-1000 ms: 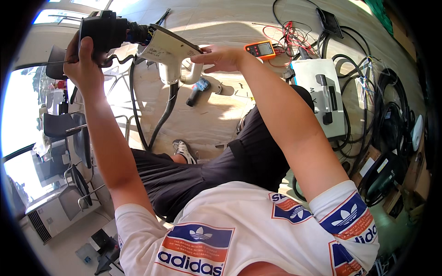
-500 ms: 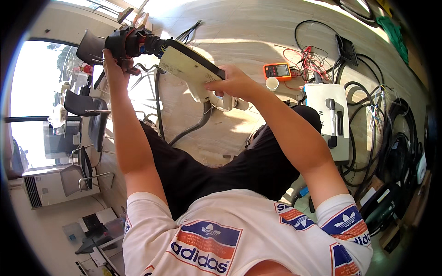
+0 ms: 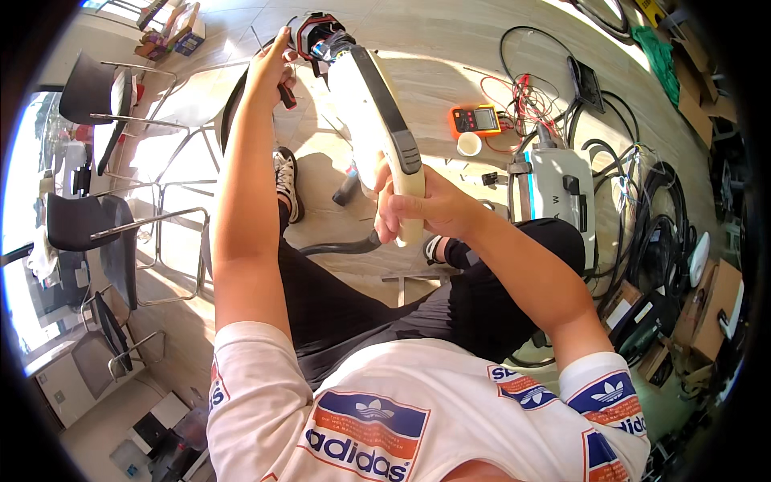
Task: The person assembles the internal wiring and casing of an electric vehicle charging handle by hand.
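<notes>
Holding cream handle [image 3: 410,228] | right hand [image 3: 436,204]: grip curled around it | left hand [image 3: 271,71]: farther forward, grip unclear

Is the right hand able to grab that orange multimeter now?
Probably not yet: the right hand is wrapped around the charging gun, so it would likely have to let go before reaching the orange multimeter.

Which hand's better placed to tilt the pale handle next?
Probably the right hand: it grips the pale handle near its lower end, while the left hand is beside the dark end piece.
</notes>
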A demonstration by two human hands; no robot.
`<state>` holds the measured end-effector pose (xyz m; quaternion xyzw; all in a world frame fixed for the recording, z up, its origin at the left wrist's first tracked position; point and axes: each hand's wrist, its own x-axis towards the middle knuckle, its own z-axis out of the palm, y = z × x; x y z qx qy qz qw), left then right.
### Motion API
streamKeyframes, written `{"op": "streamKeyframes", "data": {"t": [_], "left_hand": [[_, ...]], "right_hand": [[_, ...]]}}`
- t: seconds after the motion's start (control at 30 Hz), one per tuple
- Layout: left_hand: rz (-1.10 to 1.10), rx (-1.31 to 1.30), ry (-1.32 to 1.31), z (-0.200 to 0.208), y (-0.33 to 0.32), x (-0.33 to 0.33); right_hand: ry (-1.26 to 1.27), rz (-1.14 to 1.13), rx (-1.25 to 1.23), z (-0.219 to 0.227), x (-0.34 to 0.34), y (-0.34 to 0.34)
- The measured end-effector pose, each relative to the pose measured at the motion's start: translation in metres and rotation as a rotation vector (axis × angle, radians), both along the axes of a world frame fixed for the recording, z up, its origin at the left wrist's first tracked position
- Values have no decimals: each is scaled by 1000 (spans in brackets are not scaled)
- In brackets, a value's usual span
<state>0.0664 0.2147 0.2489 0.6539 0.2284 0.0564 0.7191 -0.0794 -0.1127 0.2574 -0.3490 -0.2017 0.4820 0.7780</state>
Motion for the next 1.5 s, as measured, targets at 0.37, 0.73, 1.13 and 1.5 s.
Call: {"op": "streamKeyframes", "data": {"t": [0.37, 0.73, 1.13, 1.5], "left_hand": [[-460, 176, 536, -188, -23, 61], [-1358, 877, 520, -205, 12, 51], [-978, 967, -96, -247, -13, 64], [-550, 33, 417, -299, 0, 35]], "right_hand": [[436, -484, -408, -39, 78, 66], [488, -633, -957, -124, 114, 95], [628, -486, -1146, -173, 129, 78], [290, -415, -1055, -162, 126, 75]]}}
